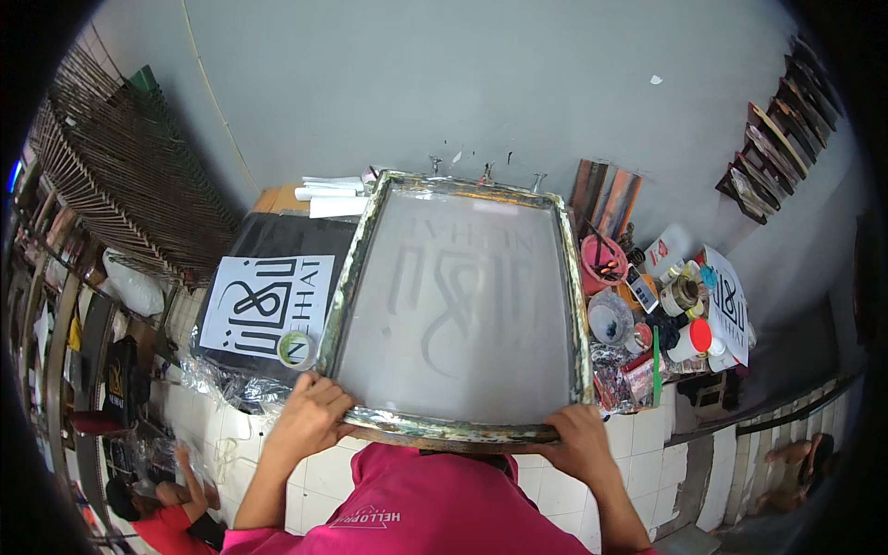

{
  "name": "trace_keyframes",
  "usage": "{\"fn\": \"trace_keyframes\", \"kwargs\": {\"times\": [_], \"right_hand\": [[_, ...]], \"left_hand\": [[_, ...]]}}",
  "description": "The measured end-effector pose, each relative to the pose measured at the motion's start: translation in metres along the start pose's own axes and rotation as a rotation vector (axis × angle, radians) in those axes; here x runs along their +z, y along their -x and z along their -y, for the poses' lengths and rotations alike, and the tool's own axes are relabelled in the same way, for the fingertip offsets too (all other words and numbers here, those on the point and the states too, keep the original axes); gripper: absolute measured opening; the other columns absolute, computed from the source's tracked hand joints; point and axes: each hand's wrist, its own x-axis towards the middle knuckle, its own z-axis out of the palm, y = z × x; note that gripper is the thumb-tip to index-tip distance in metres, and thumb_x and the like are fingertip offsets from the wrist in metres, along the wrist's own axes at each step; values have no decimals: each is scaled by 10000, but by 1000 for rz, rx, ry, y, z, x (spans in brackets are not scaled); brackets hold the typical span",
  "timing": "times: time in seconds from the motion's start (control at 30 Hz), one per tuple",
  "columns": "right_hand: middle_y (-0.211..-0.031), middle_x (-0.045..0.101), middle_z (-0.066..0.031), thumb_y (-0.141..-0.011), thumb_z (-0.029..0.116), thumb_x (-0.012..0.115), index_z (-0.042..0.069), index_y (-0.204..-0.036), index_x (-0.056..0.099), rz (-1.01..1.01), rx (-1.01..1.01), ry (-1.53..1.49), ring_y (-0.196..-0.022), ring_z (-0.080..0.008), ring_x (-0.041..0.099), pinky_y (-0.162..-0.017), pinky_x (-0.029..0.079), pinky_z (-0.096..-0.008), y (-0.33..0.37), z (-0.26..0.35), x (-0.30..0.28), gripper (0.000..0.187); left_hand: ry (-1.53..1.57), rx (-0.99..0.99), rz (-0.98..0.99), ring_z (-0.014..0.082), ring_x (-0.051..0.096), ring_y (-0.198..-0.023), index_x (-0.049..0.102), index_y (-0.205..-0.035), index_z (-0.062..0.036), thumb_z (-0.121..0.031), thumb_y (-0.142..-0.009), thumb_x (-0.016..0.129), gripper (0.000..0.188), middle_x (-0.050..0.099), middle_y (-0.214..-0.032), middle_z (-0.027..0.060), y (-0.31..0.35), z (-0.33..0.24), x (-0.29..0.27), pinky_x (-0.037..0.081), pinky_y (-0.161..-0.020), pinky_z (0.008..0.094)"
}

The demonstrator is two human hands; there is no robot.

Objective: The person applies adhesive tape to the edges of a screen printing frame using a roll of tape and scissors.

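A screen-printing frame point(350, 310) with paint-stained edges lies tilted in front of me, its pale mesh point(481, 370) showing a faint mirrored design. My left hand point(313, 413) grips the near left corner, fingers over the top edge. At the near right corner my right hand point(579, 438) is closed on the same frame; its thumb is partly hidden. Left of the frame, a white sheet with black lettering point(231, 314) rests on a dark board point(287, 236). A roll of clear tape point(296, 349) sits on that sheet's lower right corner, close to my left hand.
Right of the frame stand a pink tub point(599, 268), a clear bowl point(610, 317), a white jar with red lid point(689, 340) and several bottles. A metal rack point(129, 157) leans at the far left. Squeegees point(786, 129) hang on the wall. A person in red point(176, 518) is low at left.
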Motion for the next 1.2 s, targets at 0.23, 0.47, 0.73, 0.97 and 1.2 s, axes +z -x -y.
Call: {"fn": "trace_keyframes", "kwargs": {"times": [0.23, 0.47, 0.73, 0.97, 1.2], "right_hand": [[-969, 671, -98, -739, 441, 877, 59, -975, 723, 356, 55, -25, -979, -311, 646, -877, 466, -431, -13, -18, 37, 474], [-1177, 694, -207, -928, 322, 711, 8, -1167, 705, 175, -13, -125, -1134, -399, 633, -990, 494, -478, -169, -74, -4, 395], [-1247, 660, -262, -1001, 175, 549, -21, -1189, 689, -261, -143, -19, -1217, -444, 586, -1049, 461, -489, -462, -217, 40, 306], [-1205, 661, -206, -902, 63, 558, 36, -999, 741, 88, -37, 40, -1147, -395, 639, -947, 519, -481, -520, -194, 33, 209], [-1208, 690, -170, -933, 178, 598, 17, -1089, 756, 66, -99, 286, -1164, -379, 651, -982, 535, -452, -537, -175, 37, 274]], "left_hand": [[68, -46, -7, 225, 630, -1052, 733, -1054, -103, -279, -728, 851, 388, 685, -1007, 39, 11, 14, 51, 417, -981, 412], [195, -138, -171, 289, 547, -1335, 710, -1212, -67, -477, -871, 763, 535, 671, -1303, 124, -25, -7, 58, 348, -1111, 502], [210, -154, -79, 304, 411, -1489, 651, -1358, -99, -535, -909, 693, 628, 535, -1527, 124, -67, -40, 99, 251, -1228, 556], [216, -232, -75, 303, 442, -1469, 695, -1294, -107, -531, -904, 694, 576, 576, -1487, 110, -62, -39, 98, 288, -1212, 552], [215, -213, -80, 306, 464, -1447, 706, -1249, -80, -499, -889, 719, 553, 590, -1468, 120, -64, -35, 97, 304, -1203, 541]]}}
